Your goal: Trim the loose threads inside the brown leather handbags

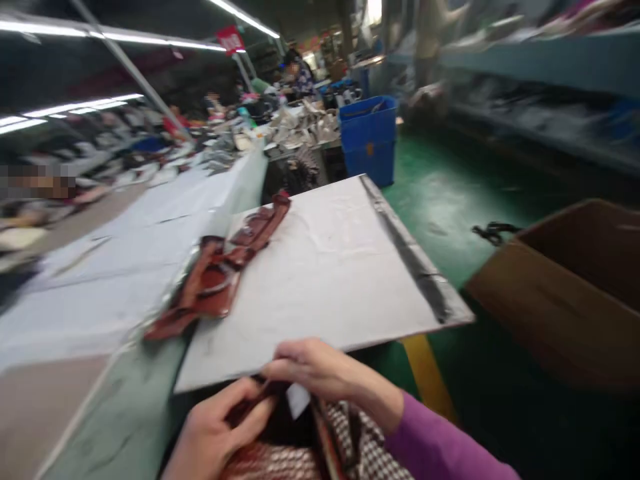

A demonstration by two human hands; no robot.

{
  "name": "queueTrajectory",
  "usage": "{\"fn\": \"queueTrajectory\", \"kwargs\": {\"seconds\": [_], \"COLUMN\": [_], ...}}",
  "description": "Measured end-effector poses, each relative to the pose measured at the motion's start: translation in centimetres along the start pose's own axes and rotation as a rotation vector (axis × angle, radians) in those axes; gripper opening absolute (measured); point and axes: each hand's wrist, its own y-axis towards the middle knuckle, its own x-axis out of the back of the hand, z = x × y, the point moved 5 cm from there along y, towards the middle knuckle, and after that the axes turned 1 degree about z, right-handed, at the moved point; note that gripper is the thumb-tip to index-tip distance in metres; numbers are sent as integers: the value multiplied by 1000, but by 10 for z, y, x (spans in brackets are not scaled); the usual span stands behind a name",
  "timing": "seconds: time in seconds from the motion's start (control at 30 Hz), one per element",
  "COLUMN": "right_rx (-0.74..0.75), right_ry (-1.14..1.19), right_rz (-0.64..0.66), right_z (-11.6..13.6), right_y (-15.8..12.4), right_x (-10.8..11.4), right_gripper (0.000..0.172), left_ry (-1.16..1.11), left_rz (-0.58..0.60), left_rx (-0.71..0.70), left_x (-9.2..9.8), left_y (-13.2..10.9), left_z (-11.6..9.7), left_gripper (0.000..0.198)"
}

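At the bottom of the head view is what looks like a woven-pattern bag (280,460) with dark red-brown edging, partly cut off by the frame. My left hand (215,423) pinches its dark edge between thumb and fingers. Bent over the same edge from the right, my right hand (320,370) has its fingers closed on it, close to the left fingertips. A small white tag (299,401) shows just below the right hand. Beyond my hands, glossy red-brown leather pieces (215,287) with curved metal-looking parts lie along the left side of a white board (330,267).
A long covered worktable (150,247) runs along the left. An open cardboard box (550,287) stands on the green floor (435,193) at right. Blue bins (369,143) stand ahead, beside piled goods (310,127). Another person (303,77) is at the back.
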Motion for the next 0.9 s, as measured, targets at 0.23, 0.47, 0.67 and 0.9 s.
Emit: {"fn": "queueTrajectory", "kwargs": {"seconds": [0.23,0.47,0.67,0.9], "right_rx": [52,31,35,8], "right_ry": [111,112,222,557], "right_rz": [126,132,143,51], "right_z": [-5,-4,-7,-19], "right_y": [3,12,13,0], "right_x": [-23,-35,-33,-21], "right_gripper": [36,41,45,59], "left_ry": [-326,-381,-388,-446], "left_rz": [-2,-40,-40,-35], "left_rx": [318,348,275,275], "left_x": [16,22,25,23], "left_y": [-37,-46,-52,-51], "left_z": [13,24,22,18], "left_gripper": [10,12,16,27]}}
